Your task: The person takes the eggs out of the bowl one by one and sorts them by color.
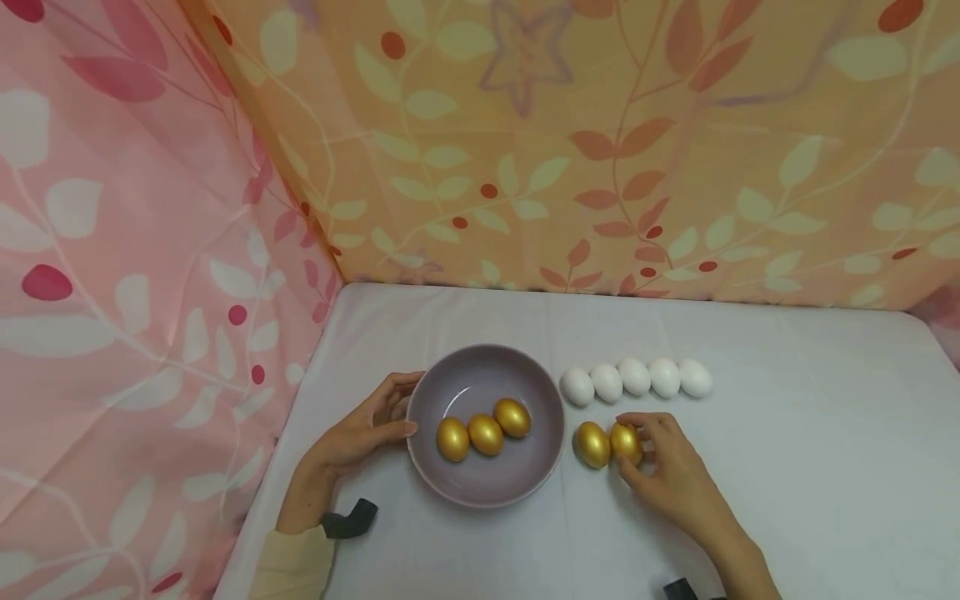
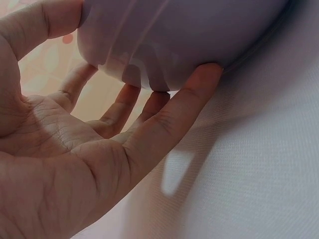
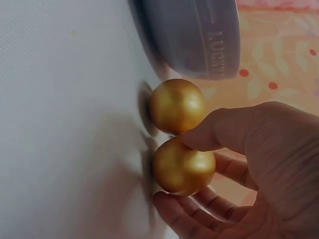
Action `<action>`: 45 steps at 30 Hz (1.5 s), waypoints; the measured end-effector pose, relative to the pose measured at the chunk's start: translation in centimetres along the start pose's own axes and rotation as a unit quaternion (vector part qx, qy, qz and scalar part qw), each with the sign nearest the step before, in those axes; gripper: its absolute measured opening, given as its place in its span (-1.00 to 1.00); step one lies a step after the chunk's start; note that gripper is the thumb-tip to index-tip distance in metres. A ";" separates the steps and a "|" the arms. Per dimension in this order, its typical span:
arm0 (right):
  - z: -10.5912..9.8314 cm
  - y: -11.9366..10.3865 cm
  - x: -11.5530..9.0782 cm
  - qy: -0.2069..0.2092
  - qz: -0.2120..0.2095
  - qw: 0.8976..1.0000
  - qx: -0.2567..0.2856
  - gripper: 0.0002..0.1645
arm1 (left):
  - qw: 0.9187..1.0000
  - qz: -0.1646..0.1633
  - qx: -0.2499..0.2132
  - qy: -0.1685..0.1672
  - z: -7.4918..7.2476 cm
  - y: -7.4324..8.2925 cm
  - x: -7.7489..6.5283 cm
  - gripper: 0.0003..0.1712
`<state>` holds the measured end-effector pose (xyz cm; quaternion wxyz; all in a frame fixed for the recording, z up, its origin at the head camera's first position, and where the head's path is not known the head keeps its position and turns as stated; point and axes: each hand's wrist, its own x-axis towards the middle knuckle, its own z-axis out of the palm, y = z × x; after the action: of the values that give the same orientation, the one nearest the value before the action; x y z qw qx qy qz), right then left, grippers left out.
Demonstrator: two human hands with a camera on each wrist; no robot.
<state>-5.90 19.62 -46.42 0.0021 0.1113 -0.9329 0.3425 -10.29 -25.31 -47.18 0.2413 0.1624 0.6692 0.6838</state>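
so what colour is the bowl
The bowl is greyish purple, clearest in the head view.

Purple bowl (image 1: 487, 490), lower center, three gold eggs (image 1: 486, 435) inside in slanted row. Left hand (image 1: 362, 432) holds its left side. Right hand (image 1: 666, 471), right of center, grips a gold egg (image 1: 627, 443); another gold egg (image 1: 592, 445) just left. Five white eggs (image 1: 635, 377) lined up above. White table (image 1: 817, 450), orange floral cloth (image 1: 510, 158) across top, pink floral cloth (image 1: 142, 275) at left.

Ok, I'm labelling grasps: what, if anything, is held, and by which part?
Left hand: the mauve bowl, by its outer left wall. Right hand: the rightmost golden egg, by its sides.
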 end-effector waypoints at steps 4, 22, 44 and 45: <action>-0.7 -0.7 0.0 0.003 -0.001 1.000 -0.021 -0.37 | 1.000 -0.001 -0.002 -0.001 0.0 0.2 0.0 -0.22; -2.5 -4.4 3.8 0.018 -0.091 0.994 -0.057 -0.46 | 1.000 -0.001 0.005 -0.008 -0.2 0.4 0.6 -0.24; -0.1 -12.1 9.6 -0.134 -0.248 0.957 -0.076 -0.54 | 1.000 -0.001 0.006 -0.005 -0.1 0.3 0.2 -0.23; 0.2 -12.2 9.9 -0.152 -0.247 0.954 -0.075 -0.55 | 1.000 -0.002 0.005 -0.007 0.0 0.2 0.1 -0.23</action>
<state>-12.94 8.40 -37.99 -0.0471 0.3884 -0.8886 0.2394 -10.37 -25.30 -46.99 0.2460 0.1671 0.6716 0.6786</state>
